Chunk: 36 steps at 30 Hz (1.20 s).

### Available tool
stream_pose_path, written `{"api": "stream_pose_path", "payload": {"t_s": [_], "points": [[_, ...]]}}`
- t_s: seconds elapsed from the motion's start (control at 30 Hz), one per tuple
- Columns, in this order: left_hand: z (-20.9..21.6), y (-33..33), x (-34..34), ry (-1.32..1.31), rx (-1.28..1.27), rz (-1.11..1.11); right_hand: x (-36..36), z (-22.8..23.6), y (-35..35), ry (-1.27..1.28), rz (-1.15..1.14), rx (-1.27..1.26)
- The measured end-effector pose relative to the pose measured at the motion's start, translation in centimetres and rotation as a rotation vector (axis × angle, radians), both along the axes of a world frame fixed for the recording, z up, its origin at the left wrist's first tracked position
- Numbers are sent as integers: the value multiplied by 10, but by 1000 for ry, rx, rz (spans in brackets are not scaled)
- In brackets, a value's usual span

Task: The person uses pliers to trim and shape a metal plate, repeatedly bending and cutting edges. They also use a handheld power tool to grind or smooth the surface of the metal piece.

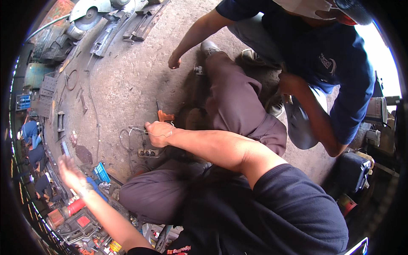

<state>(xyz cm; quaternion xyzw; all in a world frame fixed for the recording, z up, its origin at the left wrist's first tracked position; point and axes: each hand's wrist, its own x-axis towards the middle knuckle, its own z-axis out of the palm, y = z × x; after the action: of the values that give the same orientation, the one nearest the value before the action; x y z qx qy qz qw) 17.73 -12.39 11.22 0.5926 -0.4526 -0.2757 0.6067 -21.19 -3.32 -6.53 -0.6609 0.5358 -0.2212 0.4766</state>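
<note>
Sitting on a dirty concrete floor (140, 72), the person has one leg (231, 91) in grey trousers stretched out across it. There is only the head view, so all of this comes from that one picture.

The right hand (159, 128) is closed in a fist beside that leg. It grips a thin wire (131, 131) that loops out from the fist on the side away from the leg. A small orange tool (165, 115) lies on the floor just past the fist, touching or almost touching the knuckles; I cannot tell which. A little power strip (148, 152) lies on the floor just below the fist, close to the person's other bent leg.

The left hand (71, 172) is well apart from the stretched leg, out to the person's left. It is blurry. Its fingers are spread wide open and it holds nothing. It hangs over a messy pile of tools, near a blue box (101, 172) and a red tube (75, 206).

Another person in a dark blue shirt (335, 63) squats on the far side of the stretched leg. One fist of theirs (174, 60) hangs over the floor near the shoe (209, 46) at the end of that leg.

A round saw machine (91, 12) sits far from the leg, at the top of the floor.
</note>
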Motion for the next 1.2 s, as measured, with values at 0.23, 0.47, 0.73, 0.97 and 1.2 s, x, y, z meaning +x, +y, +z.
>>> {"api": "stream_pose_path", "payload": {"t_s": [0.23, 0.47, 0.73, 0.97, 1.2], "points": [[-128, 80, -188, 169, 630, -318, -8, 14, -3, 230, 68, -82], [-161, 93, -213, 382, 497, -510, -6, -7, -4, 396, -17, -249], [-141, 94, -213, 1017, 556, -438, -2, 12, -6, 506, -54, -421], [-147, 95, -218, 766, 410, -451, 1, 4, -7, 460, -75, -442], [-146, 94, -227, 443, 398, -423, -7, -1, -7, 405, -71, -455]]}}
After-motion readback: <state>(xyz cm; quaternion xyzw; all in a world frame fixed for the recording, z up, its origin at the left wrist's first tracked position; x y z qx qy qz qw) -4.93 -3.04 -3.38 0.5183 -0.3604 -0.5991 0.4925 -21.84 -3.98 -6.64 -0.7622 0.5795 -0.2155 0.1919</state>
